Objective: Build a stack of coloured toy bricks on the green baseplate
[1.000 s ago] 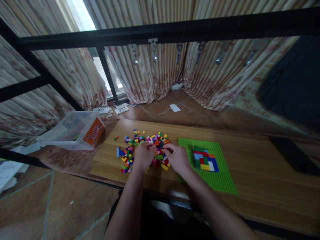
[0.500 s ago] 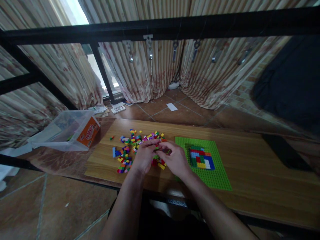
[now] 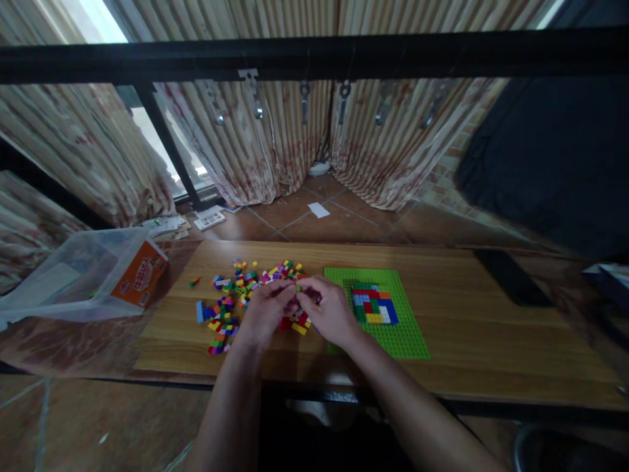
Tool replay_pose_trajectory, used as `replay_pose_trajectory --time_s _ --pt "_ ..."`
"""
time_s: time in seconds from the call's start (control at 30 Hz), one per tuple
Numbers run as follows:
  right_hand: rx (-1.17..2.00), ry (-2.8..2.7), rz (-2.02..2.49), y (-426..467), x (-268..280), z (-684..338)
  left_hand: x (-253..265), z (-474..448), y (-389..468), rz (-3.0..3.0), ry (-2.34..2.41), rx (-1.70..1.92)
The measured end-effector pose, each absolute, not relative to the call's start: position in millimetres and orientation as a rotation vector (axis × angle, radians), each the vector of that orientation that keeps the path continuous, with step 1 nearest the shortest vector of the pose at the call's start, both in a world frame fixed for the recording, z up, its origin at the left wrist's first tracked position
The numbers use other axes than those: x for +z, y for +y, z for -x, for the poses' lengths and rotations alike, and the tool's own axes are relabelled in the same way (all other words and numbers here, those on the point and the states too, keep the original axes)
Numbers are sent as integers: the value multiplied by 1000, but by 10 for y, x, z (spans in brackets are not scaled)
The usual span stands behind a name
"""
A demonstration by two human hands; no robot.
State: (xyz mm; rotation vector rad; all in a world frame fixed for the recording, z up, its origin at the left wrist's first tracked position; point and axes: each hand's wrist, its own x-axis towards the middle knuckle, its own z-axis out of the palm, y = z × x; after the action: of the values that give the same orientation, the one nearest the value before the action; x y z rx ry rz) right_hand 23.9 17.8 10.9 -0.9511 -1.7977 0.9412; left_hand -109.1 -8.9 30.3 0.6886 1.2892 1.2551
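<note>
Over the right part of a pile of loose toy bricks (image 3: 244,280), my two hands meet at the fingertips. My left hand (image 3: 265,311) is closed in a pinch, and my right hand (image 3: 328,311) pinches from the other side. A small green brick (image 3: 297,288) shows between their fingertips; most of it is hidden by the fingers. Just right of my right hand lies a green studded baseplate (image 3: 410,337). On it sits a low block of red, blue, white, yellow, green and orange bricks (image 3: 373,305).
A clear plastic box (image 3: 93,308) with an orange label stands left of the wooden board (image 3: 472,354). A black flat object (image 3: 514,278) lies at the board's far right. A black metal bar (image 3: 314,59) with hanging hooks crosses in front of the curtains.
My view has turned to the right, so everything appears shifted left. Both hands stay together above the bricks, and the green brick now shows more plainly between the fingertips.
</note>
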Motion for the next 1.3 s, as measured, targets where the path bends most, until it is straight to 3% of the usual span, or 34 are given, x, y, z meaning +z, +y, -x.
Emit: replay_pose_trajectory --time_s 0.23,0.67,0.83,1.0,1.3 --pt "1503 -1213 897 213 116 -195 394 1108 -101 -609 1222 1230" --pt "1718 -1004 874 216 207 -309 367 1085 -105 -566 1139 1235" --pt "1795 -946 792 229 226 -391 335 1128 -73 -694 1309 1317" --pt "1637 -1196 926 284 106 -502 182 1289 -16 -1055 1727 1239" --pt "901 -1849 1274 306 -28 -466 113 1419 -13 -1469 2224 784"
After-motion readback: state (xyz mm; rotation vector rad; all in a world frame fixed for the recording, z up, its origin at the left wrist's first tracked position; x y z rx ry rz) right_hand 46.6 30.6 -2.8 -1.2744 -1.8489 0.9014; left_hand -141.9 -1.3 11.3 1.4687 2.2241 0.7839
